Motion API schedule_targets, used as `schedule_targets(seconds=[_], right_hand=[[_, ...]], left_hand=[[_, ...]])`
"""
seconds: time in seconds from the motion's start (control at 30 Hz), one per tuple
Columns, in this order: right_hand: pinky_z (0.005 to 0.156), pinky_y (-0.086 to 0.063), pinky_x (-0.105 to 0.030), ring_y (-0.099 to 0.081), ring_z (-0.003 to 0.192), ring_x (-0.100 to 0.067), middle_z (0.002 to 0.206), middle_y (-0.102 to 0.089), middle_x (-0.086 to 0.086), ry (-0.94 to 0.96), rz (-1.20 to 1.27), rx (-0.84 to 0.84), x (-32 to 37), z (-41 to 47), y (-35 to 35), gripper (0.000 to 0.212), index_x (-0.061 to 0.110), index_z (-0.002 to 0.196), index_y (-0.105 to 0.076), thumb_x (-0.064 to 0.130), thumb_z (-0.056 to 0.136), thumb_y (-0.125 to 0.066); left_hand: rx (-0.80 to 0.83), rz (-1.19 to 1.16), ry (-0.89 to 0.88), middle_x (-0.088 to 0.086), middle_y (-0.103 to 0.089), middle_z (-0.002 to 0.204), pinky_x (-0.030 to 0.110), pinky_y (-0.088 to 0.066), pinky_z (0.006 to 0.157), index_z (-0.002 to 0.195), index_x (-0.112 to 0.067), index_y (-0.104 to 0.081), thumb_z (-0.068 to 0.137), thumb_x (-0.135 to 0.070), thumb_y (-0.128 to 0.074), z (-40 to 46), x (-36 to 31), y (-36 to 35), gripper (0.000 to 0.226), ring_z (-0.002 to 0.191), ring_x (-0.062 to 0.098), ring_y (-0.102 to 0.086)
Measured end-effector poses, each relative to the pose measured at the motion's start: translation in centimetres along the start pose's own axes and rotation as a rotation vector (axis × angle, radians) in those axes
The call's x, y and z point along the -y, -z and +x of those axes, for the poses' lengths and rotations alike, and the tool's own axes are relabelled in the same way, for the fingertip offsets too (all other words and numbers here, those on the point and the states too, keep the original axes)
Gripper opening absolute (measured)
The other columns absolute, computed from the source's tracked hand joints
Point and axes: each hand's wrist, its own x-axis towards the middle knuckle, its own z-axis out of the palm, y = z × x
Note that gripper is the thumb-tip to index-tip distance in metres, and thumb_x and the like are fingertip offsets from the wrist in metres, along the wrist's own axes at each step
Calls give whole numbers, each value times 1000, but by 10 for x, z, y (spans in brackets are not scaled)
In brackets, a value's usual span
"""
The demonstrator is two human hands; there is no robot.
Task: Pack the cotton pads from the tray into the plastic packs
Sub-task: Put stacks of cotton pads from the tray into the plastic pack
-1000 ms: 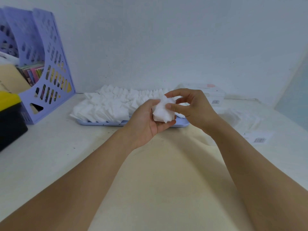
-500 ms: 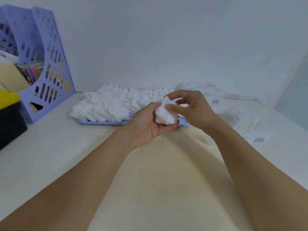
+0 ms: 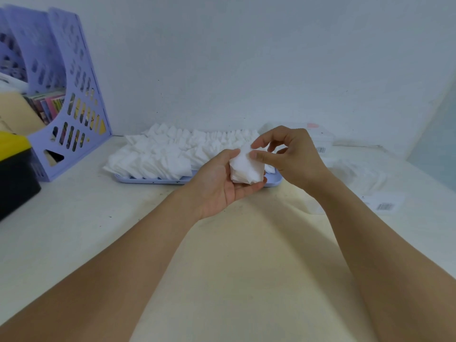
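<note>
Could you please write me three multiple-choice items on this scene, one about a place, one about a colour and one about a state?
1. Where is the tray of loose cotton pads?
A. at the back of the table, near the wall
B. on the person's lap
C. inside the file rack

2. What colour is the file rack at the left?
A. red
B. lilac
C. green

3. What is the left hand doing?
A. lying flat on the table
B. gripping a stack of pads
C. pointing at the wall

Key: 1 A, the tray lies close under the wall; 2 B, its slotted walls are pale purple; 3 B, its thumb and fingers curl round the stack while the right hand fingers the top.
</note>
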Motion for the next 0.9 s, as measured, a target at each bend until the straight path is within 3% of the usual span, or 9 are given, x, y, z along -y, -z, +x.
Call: schedule_targets(seconds=[0.3,0.53,0.7,0.9], right_hand=[[62,-43,-10,-51,67,-6,84,-69,7,-61,-18,54,2,-2,-2,15,18,89,-78,16,77,-87],[57,-42,-11,-51,63,-10,77,-70,-1,-27,13,12,4,-2,-4,13,15,77,-75,8,75,-87],[60,-41,-10,-56,61,-2,68,-69,18,22,-47,10,4,-1,-1,20,23,71,-73,8,77,-84],[69,-45,-7,-67,69,3,76,-73,5,-12,-24,126,8,0,8,12,13,82,-70,6,85,-78]], left_hand=[[-35,61,-29,23,-64,131,45,-59,91,133,2,-54,103,-24,-51,4,4,3,39,120,36,-64],[-26,24,-23,24,-63,133,44,-60,90,135,3,-52,104,-24,-49,6,3,4,41,122,38,-63],[-6,-19,7,24,-63,132,41,-60,90,136,3,-52,105,-25,-44,6,1,5,42,122,39,-62],[-29,57,11,23,-65,130,40,-61,86,134,2,-55,104,-22,-48,5,0,6,39,116,35,-66]])
